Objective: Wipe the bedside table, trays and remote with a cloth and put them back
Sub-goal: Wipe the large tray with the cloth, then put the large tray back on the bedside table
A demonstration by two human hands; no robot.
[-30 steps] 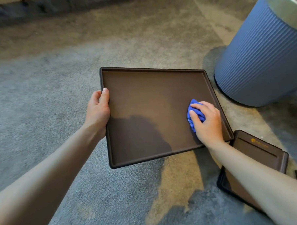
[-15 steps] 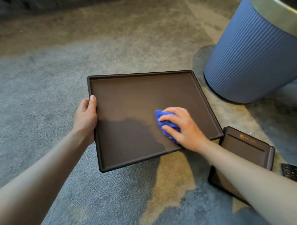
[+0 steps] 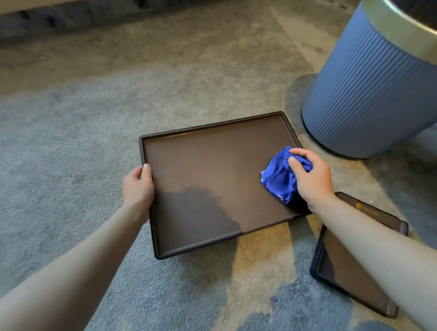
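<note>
Mid-wipe on large tray (image 3: 212, 170): left hand (image 3: 138, 189) gripping rim, right hand (image 3: 312, 178) clutching blue cloth (image 3: 279, 180); next, probably sweeping leftward across unwiped floor.

Matt brown tray (image 3: 212, 165) — crumpled blue cloth (image 3: 278, 180) — rough grey carpet (image 3: 61, 147)

Carpeted floor beside a ribbed blue drum

The carpet (image 3: 91, 151) is short-piled, grey-blue with large tan and beige patches, and warm light falls across it in bright areas broken by soft shadows. At the upper right stands a round blue cylinder (image 3: 364, 89) with vertical ribbing and a dull gold band round its top, resting on the carpet. Along the top edge runs a dark, blurred strip (image 3: 55, 17) that cannot be identified
</note>
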